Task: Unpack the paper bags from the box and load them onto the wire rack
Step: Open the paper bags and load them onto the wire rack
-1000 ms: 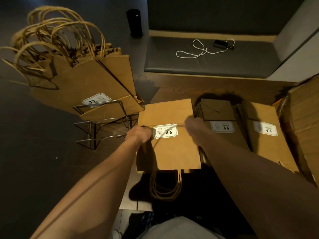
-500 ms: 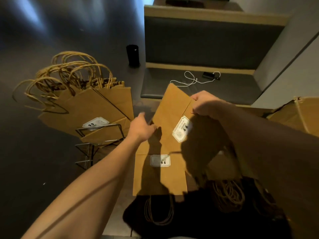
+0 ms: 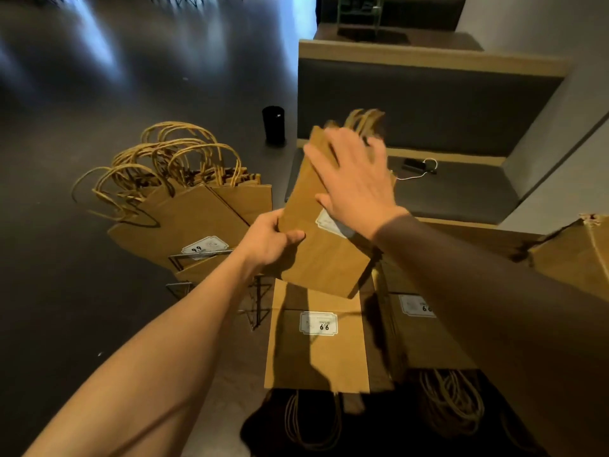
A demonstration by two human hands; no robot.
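**Bag transfer: one bag lifted between the flat stacks and the wire rack**

Nearest the camera, two flat stacks of paper bags lie side by side. The left stack (image 3: 316, 351) shows a white label reading "99" upside down, and its twisted cord handles point toward the viewer. The right stack (image 3: 425, 338) is partly covered by the right forearm; its label is only partly visible.

Above these stacks, one lifted bag (image 3: 323, 252) is held in the air, tilted, handles pointing away from the viewer. The left hand (image 3: 270, 242) grasps the bag's left edge, thumb on the front face and fingers curled behind. The right hand (image 3: 356, 183) lies against the upper front of the bag with fingers spread and straight; it is released, not clenched. The upper part of the bag is motion-blurred.

To the left, the wire rack (image 3: 204, 258) carries a row of loaded bags (image 3: 197, 222), which lean to the left with their handles up. The front one shows a "99" label. The lifted bag is just right of this row, apart from it.

At the right edge stands the cardboard box (image 3: 573, 258), flap open.

Farther back, a black cylinder (image 3: 273, 125) stands on the dark floor (image 3: 99, 94) beside an upholstered bench (image 3: 454, 189). On the bench seat lie a small dark device (image 3: 416, 164) and a white cable (image 3: 425, 169).
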